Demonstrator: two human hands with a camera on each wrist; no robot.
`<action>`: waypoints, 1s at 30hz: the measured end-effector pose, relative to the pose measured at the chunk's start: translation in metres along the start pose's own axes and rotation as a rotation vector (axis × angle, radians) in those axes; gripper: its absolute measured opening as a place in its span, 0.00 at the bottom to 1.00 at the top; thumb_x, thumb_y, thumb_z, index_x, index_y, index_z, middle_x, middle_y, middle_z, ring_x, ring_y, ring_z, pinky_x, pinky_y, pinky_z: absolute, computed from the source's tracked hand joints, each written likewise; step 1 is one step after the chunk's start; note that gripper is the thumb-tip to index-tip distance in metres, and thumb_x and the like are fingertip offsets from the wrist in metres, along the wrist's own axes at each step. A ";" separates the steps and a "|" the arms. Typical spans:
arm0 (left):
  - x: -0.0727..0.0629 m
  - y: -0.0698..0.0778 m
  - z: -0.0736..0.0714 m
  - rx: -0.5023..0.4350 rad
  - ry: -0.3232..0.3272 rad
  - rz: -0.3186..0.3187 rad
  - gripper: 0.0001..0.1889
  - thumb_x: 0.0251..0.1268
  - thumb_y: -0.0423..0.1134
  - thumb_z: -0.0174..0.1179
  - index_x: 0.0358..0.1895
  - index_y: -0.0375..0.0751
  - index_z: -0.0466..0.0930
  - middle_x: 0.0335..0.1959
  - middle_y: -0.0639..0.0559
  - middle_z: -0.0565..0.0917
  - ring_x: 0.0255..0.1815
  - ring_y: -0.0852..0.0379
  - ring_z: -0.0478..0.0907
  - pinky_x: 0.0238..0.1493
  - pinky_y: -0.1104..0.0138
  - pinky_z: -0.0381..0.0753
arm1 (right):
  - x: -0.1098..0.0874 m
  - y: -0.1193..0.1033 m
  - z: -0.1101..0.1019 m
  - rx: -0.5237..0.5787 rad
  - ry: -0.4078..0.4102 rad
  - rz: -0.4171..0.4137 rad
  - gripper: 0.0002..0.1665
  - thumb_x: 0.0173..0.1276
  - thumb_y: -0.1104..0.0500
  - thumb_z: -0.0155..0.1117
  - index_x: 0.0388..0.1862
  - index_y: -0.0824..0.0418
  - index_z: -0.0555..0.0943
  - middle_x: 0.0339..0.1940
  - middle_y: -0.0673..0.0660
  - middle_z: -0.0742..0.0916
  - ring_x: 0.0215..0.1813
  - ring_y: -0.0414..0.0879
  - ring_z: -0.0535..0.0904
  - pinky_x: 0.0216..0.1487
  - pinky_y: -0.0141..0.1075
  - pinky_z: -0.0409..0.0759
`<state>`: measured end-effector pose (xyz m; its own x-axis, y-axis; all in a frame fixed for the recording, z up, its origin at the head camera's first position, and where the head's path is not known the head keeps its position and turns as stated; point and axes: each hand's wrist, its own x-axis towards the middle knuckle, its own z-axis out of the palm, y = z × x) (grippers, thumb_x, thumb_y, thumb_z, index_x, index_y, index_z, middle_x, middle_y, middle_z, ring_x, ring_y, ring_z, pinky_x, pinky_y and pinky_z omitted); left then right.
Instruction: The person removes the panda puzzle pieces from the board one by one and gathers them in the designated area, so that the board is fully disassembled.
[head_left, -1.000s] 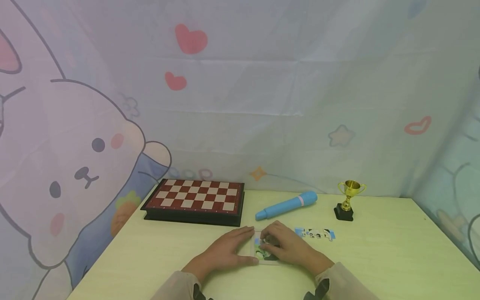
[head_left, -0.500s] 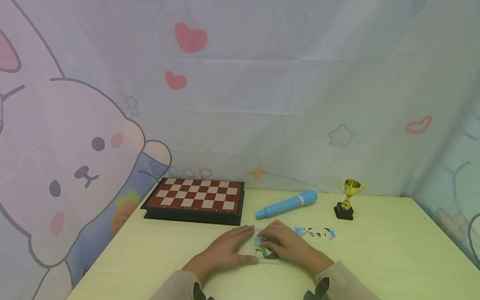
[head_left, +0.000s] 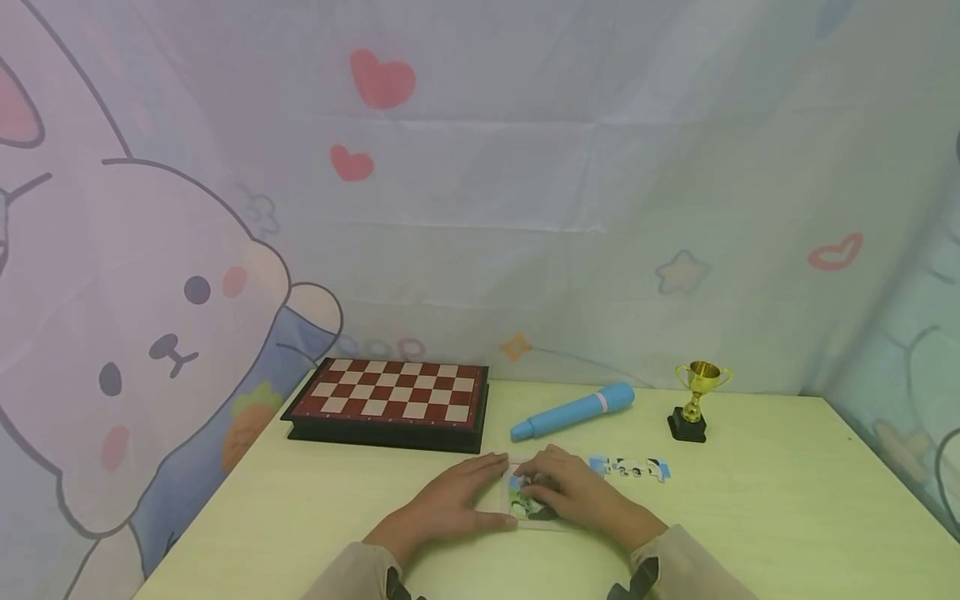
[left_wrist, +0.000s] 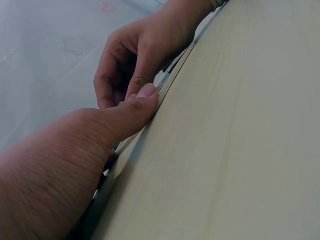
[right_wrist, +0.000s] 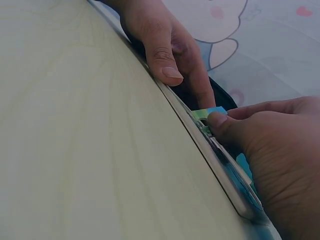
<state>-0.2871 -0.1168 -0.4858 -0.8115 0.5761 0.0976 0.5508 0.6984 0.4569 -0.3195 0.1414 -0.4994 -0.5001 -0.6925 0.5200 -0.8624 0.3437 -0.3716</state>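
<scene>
A small, shallow puzzle tray with a pale rim lies on the table, holding a partly covered green, blue and black jigsaw picture. My left hand spans the tray's left side, fingers at the far corner and thumb on the near rim. From the right, my right hand reaches over the tray. In the right wrist view its thumb and finger pinch a blue-and-green jigsaw piece, tilted up from the tray. Part of the picture is hidden under this hand. Several panda-patterned jigsaw pieces lie in a row beyond the right hand.
A red-and-white chessboard box sits at the back left. Behind the tray lies a blue toy microphone. A gold trophy cup on a black base stands at the back right. A printed cloth backdrop hangs behind the table.
The right fingers shift only slightly over the tray. My left hand, the loose pieces and the other objects stay where they were.
</scene>
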 end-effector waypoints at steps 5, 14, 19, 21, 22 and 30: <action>-0.001 0.000 0.000 0.001 0.002 0.000 0.47 0.61 0.75 0.55 0.79 0.53 0.61 0.79 0.57 0.60 0.79 0.49 0.56 0.75 0.45 0.60 | -0.002 0.000 0.002 0.056 0.027 -0.054 0.12 0.70 0.60 0.69 0.51 0.53 0.82 0.37 0.42 0.81 0.34 0.31 0.73 0.33 0.26 0.77; 0.000 -0.002 0.001 -0.003 -0.003 -0.007 0.47 0.61 0.75 0.55 0.79 0.54 0.60 0.79 0.59 0.60 0.79 0.51 0.56 0.75 0.46 0.60 | -0.001 -0.001 0.002 0.076 0.027 -0.070 0.09 0.70 0.61 0.68 0.47 0.51 0.81 0.33 0.42 0.80 0.31 0.31 0.72 0.29 0.24 0.76; 0.000 -0.002 0.001 0.000 -0.003 -0.008 0.47 0.60 0.76 0.55 0.79 0.54 0.60 0.79 0.59 0.60 0.79 0.51 0.56 0.75 0.46 0.60 | -0.001 -0.002 0.002 0.095 0.031 -0.074 0.08 0.71 0.60 0.68 0.46 0.50 0.80 0.33 0.40 0.79 0.30 0.30 0.71 0.28 0.23 0.75; 0.000 -0.002 0.001 0.001 -0.003 -0.008 0.47 0.60 0.76 0.55 0.79 0.54 0.60 0.79 0.58 0.60 0.79 0.51 0.56 0.75 0.46 0.60 | -0.001 -0.002 0.002 0.099 0.033 -0.080 0.08 0.71 0.60 0.68 0.46 0.51 0.80 0.33 0.40 0.78 0.29 0.30 0.71 0.28 0.23 0.75; 0.000 -0.001 0.001 0.002 -0.003 -0.007 0.47 0.60 0.75 0.55 0.79 0.54 0.60 0.79 0.58 0.60 0.79 0.51 0.56 0.75 0.46 0.60 | -0.001 -0.002 0.002 0.098 0.034 -0.082 0.08 0.71 0.60 0.68 0.46 0.51 0.80 0.33 0.40 0.78 0.29 0.30 0.71 0.28 0.23 0.75; 0.000 0.000 0.000 0.011 0.001 0.007 0.47 0.61 0.75 0.55 0.79 0.52 0.61 0.79 0.57 0.60 0.79 0.50 0.57 0.75 0.46 0.60 | -0.001 -0.002 0.002 0.092 0.023 -0.081 0.09 0.70 0.61 0.69 0.44 0.51 0.80 0.33 0.41 0.80 0.31 0.31 0.73 0.29 0.24 0.77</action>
<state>-0.2870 -0.1171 -0.4861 -0.8080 0.5803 0.1019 0.5586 0.6993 0.4461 -0.3169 0.1397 -0.5007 -0.4315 -0.7005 0.5684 -0.8898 0.2266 -0.3962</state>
